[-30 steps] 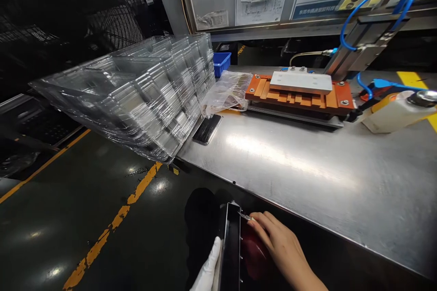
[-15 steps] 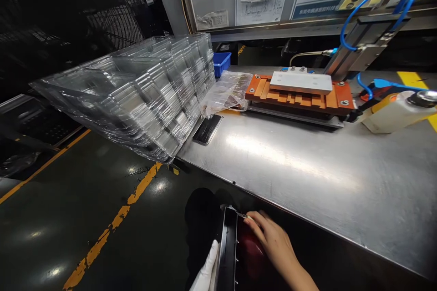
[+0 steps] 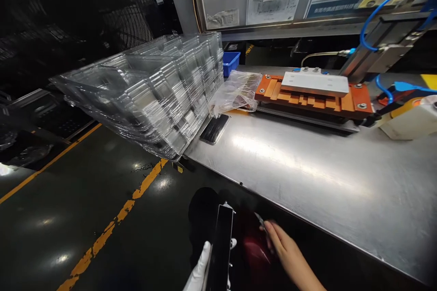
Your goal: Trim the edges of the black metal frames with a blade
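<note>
Head view: gloved left hand [image 3: 199, 269] grips long black part [image 3: 220, 245] before steel bench [image 3: 307, 163]; bare right hand [image 3: 283, 248] pinches thin blade [image 3: 258, 219], clear of part. Seems mid-work: part not set down; finished edges indistinguishable. Clear trays [image 3: 167, 100] at bench's left end.

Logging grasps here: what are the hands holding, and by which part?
Left hand: long black part, by its long sides. Right hand: slim pointed tool, pinched behind its exposed tip; its rear is hidden.

Glare on metal bench [image 3: 290, 168], dim floor [image 3: 85, 182]
</note>
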Available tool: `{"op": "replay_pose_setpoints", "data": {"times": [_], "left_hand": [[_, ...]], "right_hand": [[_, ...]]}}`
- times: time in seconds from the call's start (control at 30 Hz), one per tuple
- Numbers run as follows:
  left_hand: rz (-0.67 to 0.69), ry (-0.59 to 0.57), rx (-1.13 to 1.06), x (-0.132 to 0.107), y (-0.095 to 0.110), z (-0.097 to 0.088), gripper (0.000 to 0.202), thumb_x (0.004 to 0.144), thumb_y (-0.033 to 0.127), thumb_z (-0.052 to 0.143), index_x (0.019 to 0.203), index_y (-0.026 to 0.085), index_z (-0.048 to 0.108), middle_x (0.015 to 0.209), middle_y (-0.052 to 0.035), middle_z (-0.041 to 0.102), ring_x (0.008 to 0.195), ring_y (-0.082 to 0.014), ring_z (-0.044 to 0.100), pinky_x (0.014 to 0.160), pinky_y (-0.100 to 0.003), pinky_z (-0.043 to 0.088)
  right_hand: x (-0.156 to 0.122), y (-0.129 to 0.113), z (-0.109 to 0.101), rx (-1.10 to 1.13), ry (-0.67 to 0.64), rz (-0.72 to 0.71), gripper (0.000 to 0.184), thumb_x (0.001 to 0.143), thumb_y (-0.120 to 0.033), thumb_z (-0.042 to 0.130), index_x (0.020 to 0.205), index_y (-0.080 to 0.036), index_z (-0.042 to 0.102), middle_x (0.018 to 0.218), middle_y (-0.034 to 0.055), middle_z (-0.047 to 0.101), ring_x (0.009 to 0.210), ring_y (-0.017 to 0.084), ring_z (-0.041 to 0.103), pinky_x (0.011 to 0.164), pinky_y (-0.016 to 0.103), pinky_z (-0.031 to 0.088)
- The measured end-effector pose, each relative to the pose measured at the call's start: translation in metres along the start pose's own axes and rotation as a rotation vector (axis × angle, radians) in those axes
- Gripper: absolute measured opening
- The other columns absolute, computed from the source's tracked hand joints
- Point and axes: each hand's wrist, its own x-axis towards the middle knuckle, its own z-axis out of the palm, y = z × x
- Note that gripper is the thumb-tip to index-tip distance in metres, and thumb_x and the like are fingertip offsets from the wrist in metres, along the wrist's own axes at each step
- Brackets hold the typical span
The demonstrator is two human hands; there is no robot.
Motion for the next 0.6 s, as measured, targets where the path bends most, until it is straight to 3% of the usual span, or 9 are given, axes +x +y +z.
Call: {"op": "replay_pose_setpoints", "data": {"times": [0.1,0.2,0.33,0.5,0.6], "left_hand": [[0.007,-0.002,-0.001,0.002,0.003,0.008,0.052,0.097,0.051,0.051,0.135,0.018,0.051,0.122,-0.0124,0.061,0.097,-0.0197,0.065,0.081,-0.038,0.059],[0.001,0.004,0.029,0.005,0.007,0.014,0.051,0.096,0.052,0.053,0.132,0.016,0.053,0.118,-0.012,0.062,0.096,-0.0202,0.064,0.079,-0.039,0.059],[0.017,0.015,0.074,0.008,0.01,0.02,0.047,0.094,0.051,0.055,0.127,0.018,0.056,0.114,-0.0109,0.064,0.097,-0.021,0.064,0.078,-0.038,0.058],[0.095,0.046,0.102,0.008,0.011,0.022,0.051,0.095,0.056,0.051,0.131,0.019,0.056,0.117,-0.0117,0.065,0.098,-0.021,0.066,0.081,-0.039,0.059],[0.167,0.077,0.123,0.007,0.014,0.022,0.045,0.095,0.049,0.056,0.125,0.017,0.06,0.118,-0.0115,0.066,0.104,-0.022,0.065,0.089,-0.042,0.057]], "right_hand": [[-0.028,-0.04,0.005,0.152,-0.185,-0.164,0.053,0.098,-0.066,0.021,0.089,-0.023,0.051,0.079,0.0002,0.061,0.078,0.016,0.058,0.078,0.025,0.045],[-0.038,-0.068,0.003,0.121,-0.226,-0.204,0.051,0.099,-0.065,0.025,0.086,-0.023,0.051,0.072,-0.002,0.058,0.073,0.015,0.055,0.075,0.026,0.041],[-0.04,-0.075,0.0,0.041,-0.12,-0.252,0.048,0.099,-0.064,0.027,0.09,-0.026,0.055,0.08,-0.0024,0.058,0.075,0.014,0.056,0.072,0.025,0.04],[-0.055,-0.076,-0.003,-0.073,-0.252,-0.424,0.042,0.102,-0.054,0.033,0.079,-0.024,0.052,0.076,-0.0034,0.06,0.068,0.011,0.055,0.063,0.023,0.039],[-0.058,-0.08,-0.004,-0.027,-0.18,-0.363,0.043,0.102,-0.054,0.032,0.079,-0.024,0.053,0.076,-0.003,0.063,0.068,0.012,0.058,0.063,0.021,0.043]]}}
